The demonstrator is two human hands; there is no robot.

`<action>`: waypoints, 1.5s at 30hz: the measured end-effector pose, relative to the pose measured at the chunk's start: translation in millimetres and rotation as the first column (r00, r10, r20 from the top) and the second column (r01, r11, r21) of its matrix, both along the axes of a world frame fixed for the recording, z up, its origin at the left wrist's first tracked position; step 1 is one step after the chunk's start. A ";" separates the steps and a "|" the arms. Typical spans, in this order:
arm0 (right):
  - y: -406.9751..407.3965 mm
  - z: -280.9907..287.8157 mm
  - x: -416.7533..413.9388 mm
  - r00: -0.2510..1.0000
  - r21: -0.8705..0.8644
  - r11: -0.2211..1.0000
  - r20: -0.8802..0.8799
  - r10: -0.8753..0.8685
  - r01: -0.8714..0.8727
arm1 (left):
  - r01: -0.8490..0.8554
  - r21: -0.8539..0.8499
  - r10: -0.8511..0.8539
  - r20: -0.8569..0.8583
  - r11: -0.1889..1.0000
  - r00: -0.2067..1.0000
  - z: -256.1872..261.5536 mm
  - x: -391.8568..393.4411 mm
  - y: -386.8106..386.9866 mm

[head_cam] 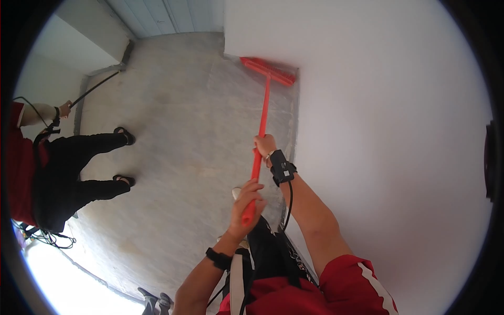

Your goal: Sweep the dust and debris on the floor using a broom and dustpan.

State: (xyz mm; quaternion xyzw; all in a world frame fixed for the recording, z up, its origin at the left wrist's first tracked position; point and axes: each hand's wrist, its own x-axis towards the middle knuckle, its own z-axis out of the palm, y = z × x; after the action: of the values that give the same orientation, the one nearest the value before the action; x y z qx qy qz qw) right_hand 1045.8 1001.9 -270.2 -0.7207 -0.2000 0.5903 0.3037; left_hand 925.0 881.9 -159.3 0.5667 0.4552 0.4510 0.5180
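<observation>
A red push broom (264, 106) reaches away from me, its wide bristled head (269, 71) down by the corner where the floor meets the white wall. Partway along the handle, my right hand (265, 145) is wrapped around the shaft. Lower down, my left hand (246, 206) holds the handle near its end, which pokes out past the palm. A black device with a cable (282, 167) is strapped to my right wrist, and a black band (219, 258) circles my left wrist.
The grey concrete floor (177, 118) stretches between white walls (374, 138). At left stands another person (67, 165) gripping a thin dark pole (94, 88). A pale panelled door (177, 17) is at the far end. Coiled cables (55, 238) hang beside that person. Dark shoes (155, 301) show at bottom.
</observation>
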 end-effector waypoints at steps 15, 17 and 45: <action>-180.3 88.5 -130.9 0.790 -0.311 0.951 -0.585 -0.184 -0.009 | 0.288 -0.304 -0.352 -0.180 0.908 0.919 144.5 -173.2 -103.7; -171.4 118.1 -142.6 0.727 -0.319 0.931 -0.680 -0.093 -0.180 | 0.257 -0.293 -0.316 -0.172 0.921 0.933 170.6 -190.2 -98.7; -274.6 25.6 -173.9 0.998 -0.213 0.975 -0.026 -0.064 0.057 | 0.525 -0.163 -0.539 -0.056 0.835 0.840 82.9 -221.9 -190.3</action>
State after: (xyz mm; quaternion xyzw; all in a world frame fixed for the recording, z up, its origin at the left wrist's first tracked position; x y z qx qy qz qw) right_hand 871.9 727.2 -244.6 -0.7448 -0.1090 0.6106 0.2461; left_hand 703.2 691.6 -76.4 0.6547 0.3356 0.2267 0.6383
